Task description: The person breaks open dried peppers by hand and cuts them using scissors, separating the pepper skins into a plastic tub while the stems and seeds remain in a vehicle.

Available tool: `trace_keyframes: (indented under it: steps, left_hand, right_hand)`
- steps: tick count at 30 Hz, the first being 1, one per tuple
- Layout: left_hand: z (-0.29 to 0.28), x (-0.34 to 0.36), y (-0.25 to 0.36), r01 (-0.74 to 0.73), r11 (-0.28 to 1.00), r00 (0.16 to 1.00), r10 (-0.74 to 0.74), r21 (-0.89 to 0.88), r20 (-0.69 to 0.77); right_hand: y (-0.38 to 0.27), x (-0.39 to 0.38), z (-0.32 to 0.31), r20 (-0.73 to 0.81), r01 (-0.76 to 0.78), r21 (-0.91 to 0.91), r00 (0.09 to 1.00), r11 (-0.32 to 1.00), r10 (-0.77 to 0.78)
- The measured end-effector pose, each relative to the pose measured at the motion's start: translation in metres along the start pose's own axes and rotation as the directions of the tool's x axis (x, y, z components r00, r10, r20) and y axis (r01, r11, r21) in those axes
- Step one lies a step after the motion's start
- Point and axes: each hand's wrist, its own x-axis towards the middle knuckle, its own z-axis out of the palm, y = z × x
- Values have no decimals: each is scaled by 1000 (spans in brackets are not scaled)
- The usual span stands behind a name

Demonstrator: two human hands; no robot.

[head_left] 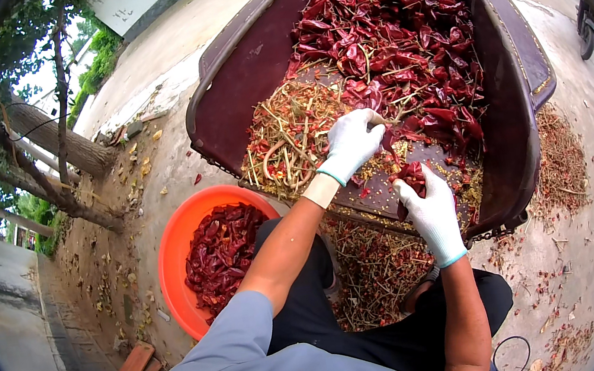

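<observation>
I wear white gloves with both hands over a dark maroon cart bed. My left hand pinches the stem of a dried red pepper beside a heap of pale stems and scraps. My right hand, lower and to the right, has its fingers closed around dark red dried peppers. A large pile of red peppers fills the back and right of the bed, with loose yellow seeds along the front. An orange basin holding red peppers stands on the ground at my left.
Fallen stems and scraps lie below the cart and at its right. Bricks lie at lower left. Tree trunks line the left. A wheel shows at upper right, a thin black loop at lower right.
</observation>
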Motion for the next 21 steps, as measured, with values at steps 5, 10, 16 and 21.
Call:
trace_keyframes:
  steps: [5,10,16,21]
  left_hand:
    - [-12,-27,12,-251,959,966,239,-128,-103]
    - [-14,-58,28,-526,822,848,488,-218,-204]
    - [-14,-68,26,-423,823,905,405,-378,-132]
    - [-16,-65,22,93,549,973,128,-831,193]
  right_hand:
    - [-17,0,-7,-204,50,180,979,982,-12]
    - [-3,6,-1,-114,-21,215,992,976,46]
    - [1,6,-1,-48,18,270,999,963,-5]
    - [-9,2,-1,-36,58,445,998,894,-47]
